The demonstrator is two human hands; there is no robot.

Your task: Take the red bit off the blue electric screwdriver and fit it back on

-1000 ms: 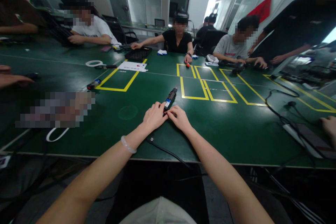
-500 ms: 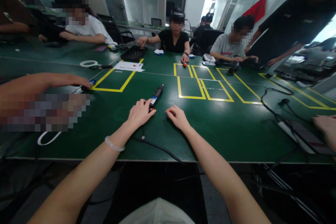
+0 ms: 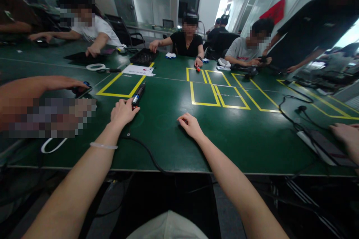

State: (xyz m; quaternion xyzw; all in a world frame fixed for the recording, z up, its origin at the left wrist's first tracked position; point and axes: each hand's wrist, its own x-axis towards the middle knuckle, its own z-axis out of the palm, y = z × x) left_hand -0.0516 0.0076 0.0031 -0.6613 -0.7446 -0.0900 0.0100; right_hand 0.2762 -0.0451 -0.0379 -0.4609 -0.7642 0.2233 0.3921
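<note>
My left hand is closed round the rear end of a black electric screwdriver, which lies low over the green table and points away from me. A pale label and a bit of orange show on its body. From under my left wrist a black cord runs to the table's front edge. My right hand rests on the table to the right, its fingers curled in. A small dark spot shows between thumb and fingers, but I cannot make out whether it is an object.
Yellow tape frames mark the green table. Beyond the screwdriver lie a white paper and a black tray. At left, a co-worker's hand covers a dark object. Black cables and a phone-like slab lie at right.
My left hand has moved left with the electric screwdriver, and its cord has shifted along. My right hand stays put. The co-worker's hand at left has drawn back a little.
</note>
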